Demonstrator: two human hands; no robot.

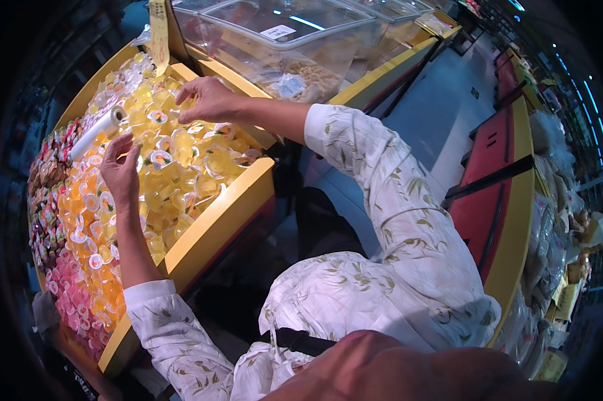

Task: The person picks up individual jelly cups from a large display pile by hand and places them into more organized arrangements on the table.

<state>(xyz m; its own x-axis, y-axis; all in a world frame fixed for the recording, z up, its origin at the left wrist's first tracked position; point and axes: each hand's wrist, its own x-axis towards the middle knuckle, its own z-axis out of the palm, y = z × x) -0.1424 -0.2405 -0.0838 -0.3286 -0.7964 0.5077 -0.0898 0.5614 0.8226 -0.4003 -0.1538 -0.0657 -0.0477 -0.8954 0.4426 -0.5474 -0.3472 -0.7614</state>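
Observation:
My left hand (pixel 119 170) hovers above a heap of small jelly cups, its fingers curled and apart from the thumb, with nothing seen in it. Yellow jelly cups (pixel 181 150) with printed lids fill the bin below both hands. My right hand (pixel 208 100) is farther along the same heap, bent at the fingers and holding nothing that I can see. Orange jelly cups (pixel 78 198) lie left of my left hand. A white roll of plastic bags (pixel 98 131) rests on the heap just beyond it.
Pink jelly cups (pixel 70 280) and clear ones (pixel 131 70) share the display. A yellow wooden rim (pixel 221 215) edges it. Lidded clear bins (pixel 291 50) stand beyond my right hand. A paper sign (pixel 159 37) hangs there. A red-and-yellow stand (pixel 502 200) lines the aisle's right side.

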